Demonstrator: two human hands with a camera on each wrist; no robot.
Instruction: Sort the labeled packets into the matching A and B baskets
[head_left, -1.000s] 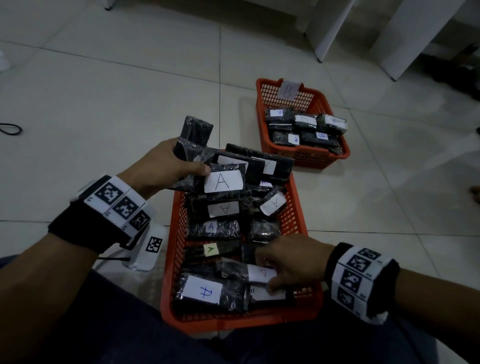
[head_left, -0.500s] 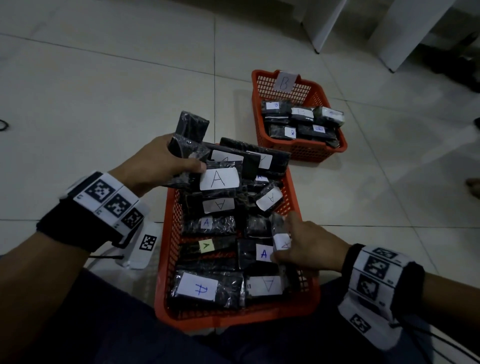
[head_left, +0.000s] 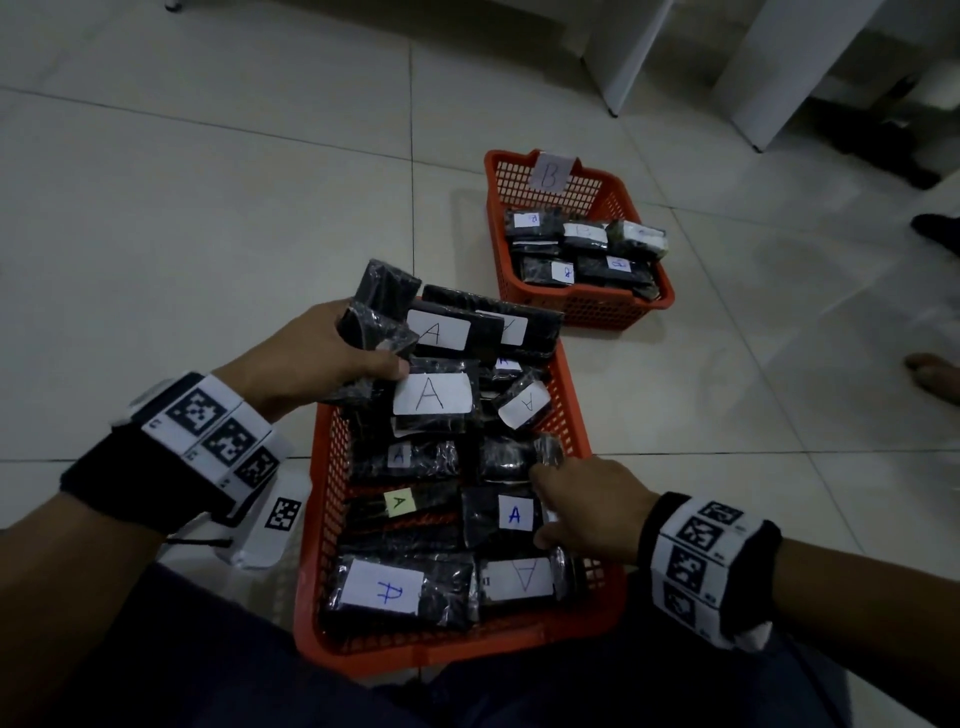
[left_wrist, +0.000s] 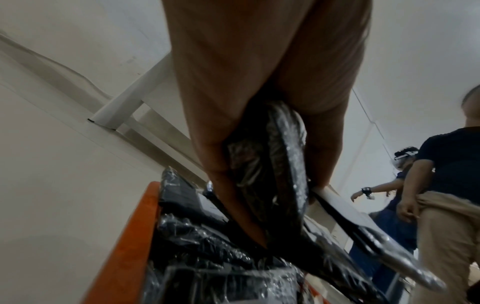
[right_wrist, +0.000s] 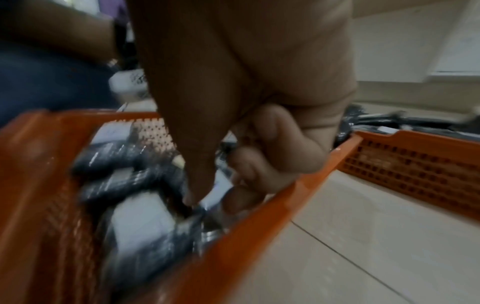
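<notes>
The big red mesh plastic basket (head_left: 332, 447) lies nearest, just in front of the person's knees, crammed with black film-wrapped packets bearing white paper labels marked A (head_left: 431, 395). At this basket's near right wall the right hand (head_left: 587, 506) reaches in among the packets beside a blue-lettered A packet (head_left: 501, 514); its fingers (right_wrist: 275, 144) are curled, but the blurred wrist view does not settle whether they grip anything. At the basket's far left corner the left hand (head_left: 322, 358) clamps a small bundle of black wrapped packets (left_wrist: 270, 164), thumb on top, held just above the pile. Beyond the basket's far right corner, apart on the tiled floor, stands the smaller red mesh basket tagged B (head_left: 582, 304), holding B-marked packets. The step looks like rummaging the A pile for strays; next, any packet freed needs its label read before it goes to a basket
</notes>
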